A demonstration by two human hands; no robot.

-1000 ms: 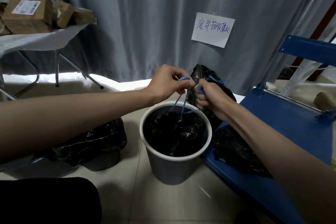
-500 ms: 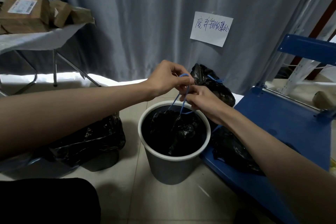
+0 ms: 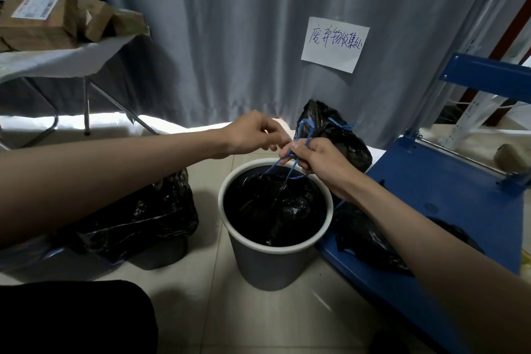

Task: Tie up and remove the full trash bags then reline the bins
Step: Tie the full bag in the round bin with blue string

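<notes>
A white bin (image 3: 275, 261) stands on the tiled floor with a black trash bag (image 3: 273, 204) inside it. Blue drawstrings (image 3: 290, 167) rise from the bag's gathered mouth to my hands above the bin's far rim. My right hand (image 3: 319, 158) grips the strings, and a blue loop sticks up above its fingers. My left hand (image 3: 255, 132) sits just left of it, its fingertips pinched together at the strings beside the right thumb.
A tied black bag (image 3: 330, 135) sits behind the bin. Another black bag (image 3: 135, 215) covers a second bin on the left. More black plastic (image 3: 362, 236) lies on a blue cart (image 3: 442, 187) at the right. Boxes sit on a folding table (image 3: 57, 52) at the back left.
The strings have shifted from my left hand into my right, which now holds a loop upright. My left hand has eased its grip to a fingertip pinch.
</notes>
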